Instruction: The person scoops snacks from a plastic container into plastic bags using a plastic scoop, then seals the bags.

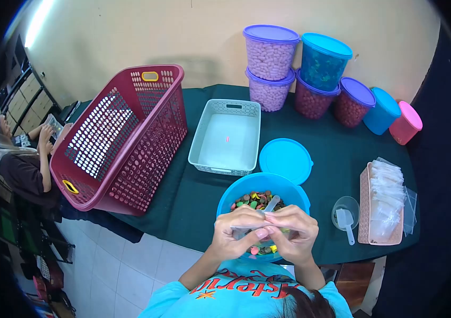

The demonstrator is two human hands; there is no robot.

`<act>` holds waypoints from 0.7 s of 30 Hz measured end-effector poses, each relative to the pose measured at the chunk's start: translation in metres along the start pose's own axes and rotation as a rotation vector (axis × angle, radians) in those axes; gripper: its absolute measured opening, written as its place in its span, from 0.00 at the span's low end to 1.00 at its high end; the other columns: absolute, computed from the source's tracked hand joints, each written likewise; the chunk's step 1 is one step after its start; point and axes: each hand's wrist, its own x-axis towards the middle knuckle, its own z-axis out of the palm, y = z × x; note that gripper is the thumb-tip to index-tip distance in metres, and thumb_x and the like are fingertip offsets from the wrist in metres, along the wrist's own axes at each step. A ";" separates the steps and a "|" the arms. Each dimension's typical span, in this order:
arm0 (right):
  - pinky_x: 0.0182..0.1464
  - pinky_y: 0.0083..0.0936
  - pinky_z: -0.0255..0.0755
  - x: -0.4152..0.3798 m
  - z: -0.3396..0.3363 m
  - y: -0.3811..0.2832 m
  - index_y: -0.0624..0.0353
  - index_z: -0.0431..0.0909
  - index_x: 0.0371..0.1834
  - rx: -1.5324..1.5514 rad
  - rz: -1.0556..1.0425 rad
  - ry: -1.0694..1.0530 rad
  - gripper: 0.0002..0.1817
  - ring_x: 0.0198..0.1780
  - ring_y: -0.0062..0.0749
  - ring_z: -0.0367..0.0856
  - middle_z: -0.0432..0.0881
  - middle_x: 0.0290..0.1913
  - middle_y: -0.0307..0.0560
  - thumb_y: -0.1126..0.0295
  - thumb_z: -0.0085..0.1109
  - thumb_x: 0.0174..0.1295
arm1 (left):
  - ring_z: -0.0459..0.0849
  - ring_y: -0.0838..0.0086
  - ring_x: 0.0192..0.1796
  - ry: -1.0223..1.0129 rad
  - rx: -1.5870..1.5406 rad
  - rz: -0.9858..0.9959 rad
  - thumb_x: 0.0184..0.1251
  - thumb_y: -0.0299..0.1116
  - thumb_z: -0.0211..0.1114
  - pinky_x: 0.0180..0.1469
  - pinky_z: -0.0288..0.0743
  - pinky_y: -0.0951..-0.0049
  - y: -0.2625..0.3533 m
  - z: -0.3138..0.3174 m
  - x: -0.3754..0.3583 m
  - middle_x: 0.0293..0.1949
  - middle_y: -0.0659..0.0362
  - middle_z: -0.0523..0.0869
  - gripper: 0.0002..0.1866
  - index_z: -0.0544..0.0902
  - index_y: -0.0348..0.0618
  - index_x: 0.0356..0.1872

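Over the blue tub, my left hand and my right hand meet with fingers pinched together. Between them is the edge of a small clear plastic bag, mostly covered by my fingers. The tub holds colourful candy pieces in brown, green, pink and yellow. A translucent scoop handle sticks up from the candy just beyond my fingertips; its other end is hidden.
A blue lid, pale green basket and large maroon basket lie beyond or left. At right are a bowl with a white scoop and a pink basket of plastic bags. Several lidded tubs line the back. Someone sits far left.
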 end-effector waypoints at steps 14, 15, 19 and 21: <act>0.29 0.24 0.71 0.004 -0.013 -0.041 0.60 0.75 0.16 -0.038 -0.083 -0.275 0.10 0.22 0.26 0.74 0.75 0.19 0.41 0.77 0.69 0.33 | 0.75 0.81 0.28 0.038 0.648 0.317 0.40 0.29 0.70 0.35 0.52 0.73 0.069 -0.033 -0.029 0.28 0.68 0.83 0.10 0.84 0.48 0.28; 0.29 0.24 0.71 0.004 -0.010 -0.039 0.60 0.75 0.16 -0.024 -0.076 -0.292 0.10 0.22 0.26 0.74 0.75 0.19 0.41 0.77 0.69 0.33 | 0.74 0.82 0.27 0.027 0.696 0.340 0.39 0.31 0.70 0.33 0.51 0.72 0.072 -0.038 -0.034 0.27 0.67 0.84 0.10 0.84 0.48 0.28; 0.24 0.22 0.63 0.004 0.011 -0.033 0.59 0.73 0.14 0.019 -0.179 -0.318 0.12 0.20 0.25 0.71 0.73 0.17 0.40 0.77 0.70 0.29 | 0.72 0.82 0.31 0.105 0.738 0.319 0.40 0.28 0.68 0.32 0.55 0.75 0.082 -0.058 -0.051 0.28 0.69 0.83 0.08 0.83 0.48 0.27; 0.23 0.21 0.60 0.002 0.026 -0.028 0.59 0.72 0.13 0.040 -0.190 -0.281 0.13 0.19 0.24 0.70 0.73 0.17 0.39 0.77 0.71 0.28 | 0.72 0.82 0.26 0.129 0.753 0.344 0.39 0.25 0.68 0.26 0.55 0.79 0.084 -0.070 -0.056 0.25 0.67 0.82 0.08 0.83 0.46 0.25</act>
